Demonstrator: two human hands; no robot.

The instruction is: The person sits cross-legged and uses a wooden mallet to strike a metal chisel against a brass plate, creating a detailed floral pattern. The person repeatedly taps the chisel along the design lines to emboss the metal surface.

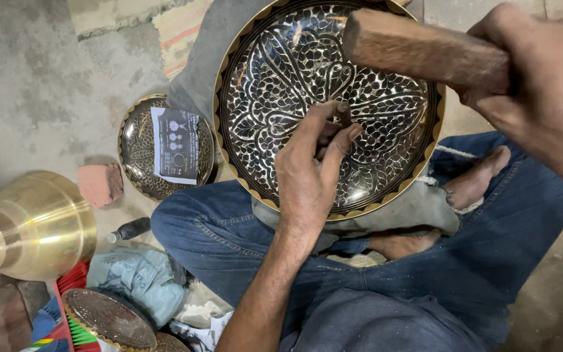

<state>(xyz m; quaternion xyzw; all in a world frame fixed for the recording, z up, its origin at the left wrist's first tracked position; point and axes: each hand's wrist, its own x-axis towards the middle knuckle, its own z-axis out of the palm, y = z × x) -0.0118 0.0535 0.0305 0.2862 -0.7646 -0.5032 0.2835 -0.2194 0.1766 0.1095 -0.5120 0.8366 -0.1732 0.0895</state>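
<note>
Over the lap of a cross-legged person in jeans, the left hand (311, 176) pinched a small dark chisel (343, 116) against the large engraved plate (262, 72), while the right hand (542, 85) gripped a wooden block (418, 52) above it. Beside the knee lay a smaller plate (139, 156), a brass vessel (34, 225) and a brick piece (100, 184).
</note>
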